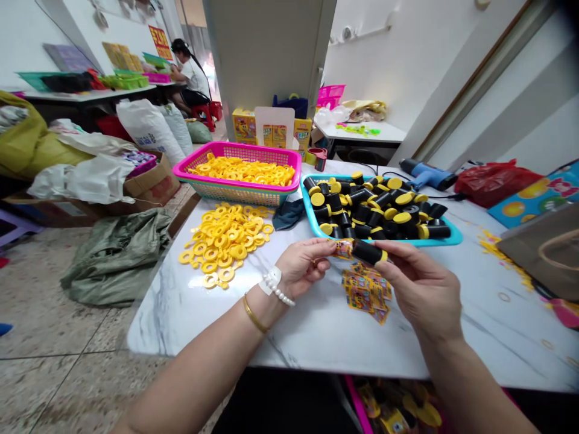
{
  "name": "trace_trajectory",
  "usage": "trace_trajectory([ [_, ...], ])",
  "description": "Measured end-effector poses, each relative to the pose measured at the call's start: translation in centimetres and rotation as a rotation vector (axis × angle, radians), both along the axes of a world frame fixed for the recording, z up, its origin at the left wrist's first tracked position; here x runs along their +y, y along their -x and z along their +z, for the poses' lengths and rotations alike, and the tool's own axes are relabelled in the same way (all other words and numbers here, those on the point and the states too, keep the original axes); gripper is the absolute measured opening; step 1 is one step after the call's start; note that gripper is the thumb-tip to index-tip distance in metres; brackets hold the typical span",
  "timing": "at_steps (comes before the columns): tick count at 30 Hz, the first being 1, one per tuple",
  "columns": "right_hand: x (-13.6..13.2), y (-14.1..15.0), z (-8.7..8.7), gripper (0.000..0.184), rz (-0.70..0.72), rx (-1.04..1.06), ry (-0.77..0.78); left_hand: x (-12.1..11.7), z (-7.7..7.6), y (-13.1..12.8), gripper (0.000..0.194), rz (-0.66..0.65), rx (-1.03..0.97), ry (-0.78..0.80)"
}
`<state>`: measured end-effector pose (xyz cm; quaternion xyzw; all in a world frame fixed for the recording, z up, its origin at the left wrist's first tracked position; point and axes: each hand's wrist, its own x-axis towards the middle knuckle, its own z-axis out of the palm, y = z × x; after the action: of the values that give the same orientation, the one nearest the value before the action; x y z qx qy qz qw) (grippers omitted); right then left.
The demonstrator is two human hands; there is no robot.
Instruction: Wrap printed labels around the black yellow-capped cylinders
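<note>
My left hand (302, 265) pinches a small printed orange wrapper (344, 248) between thumb and fingers. A black cylinder with a yellow end (367, 252) is in my right hand (423, 289), tilted, with its black end meeting the wrapper. Whether the wrapper goes over the cylinder or only touches it, I cannot tell. Below them on the marble-patterned table lies a loose stack of printed orange wrappers (367, 290). Behind my hands, a blue basket (453, 237) holds many similar black cylinders with yellow ends. To the left of my left hand spreads a pile of yellow ring-shaped pieces (221, 241).
A pink basket (296, 164) of yellow pieces stands at the back left. A blue heat gun (427, 175) lies at the back right, near a red plastic bag (493, 182). Beneath the table edge is a pink bin (358, 405). Another person (192, 75) sits far back.
</note>
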<state>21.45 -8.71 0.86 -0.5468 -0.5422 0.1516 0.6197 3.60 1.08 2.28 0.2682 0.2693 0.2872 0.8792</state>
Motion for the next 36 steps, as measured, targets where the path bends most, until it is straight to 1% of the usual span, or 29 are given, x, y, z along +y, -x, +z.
trace_trajectory([
  [3,-0.3,0.1,0.7,0.025,-0.009,-0.172,-0.046,0.0,-0.1,-0.1,0.015,0.019,-0.006,0.014],
  [8,-0.6,0.0,1.9,0.031,-0.015,-0.451,-0.090,-0.1,-0.5,-0.3,0.020,0.065,-0.026,0.007],
  [12,-0.5,0.5,2.6,0.035,-0.049,-0.598,-0.170,-0.3,-0.6,-0.3,0.026,0.088,-0.010,-0.093],
  [14,-0.5,0.5,2.7,0.034,-0.029,-0.643,-0.169,-0.3,-0.7,-0.3,0.029,0.108,-0.007,-0.119],
  [17,-0.6,0.3,2.9,0.031,0.034,-0.675,-0.131,-0.2,-1.0,-0.4,0.029,0.107,-0.006,-0.096],
  [19,-0.8,0.1,2.8,0.031,0.049,-0.681,-0.125,-0.1,-1.1,-0.5,0.027,0.105,0.007,-0.094],
  [21,-0.9,0.1,2.7,0.028,0.031,-0.676,-0.123,-0.1,-1.2,-0.5,0.026,0.110,0.012,-0.091],
  [25,-0.9,0.5,2.6,0.020,-0.049,-0.648,-0.084,-0.1,-1.1,-0.5,0.024,0.099,0.001,-0.089],
  [27,-0.8,0.7,2.7,0.020,-0.053,-0.637,-0.074,-0.1,-1.0,-0.4,0.026,0.075,0.011,-0.101],
  [30,-0.8,0.8,2.7,0.022,-0.055,-0.648,-0.118,-0.2,-0.9,-0.3,0.032,0.054,0.019,-0.127],
  [33,-0.9,0.5,2.4,0.027,-0.029,-0.639,-0.191,-0.5,-0.8,-0.4,0.038,0.096,0.039,-0.191],
  [36,-1.1,0.4,1.7,0.033,-0.017,-0.559,-0.220,-1.0,-0.7,-0.4,0.037,0.216,0.147,-0.387],
])
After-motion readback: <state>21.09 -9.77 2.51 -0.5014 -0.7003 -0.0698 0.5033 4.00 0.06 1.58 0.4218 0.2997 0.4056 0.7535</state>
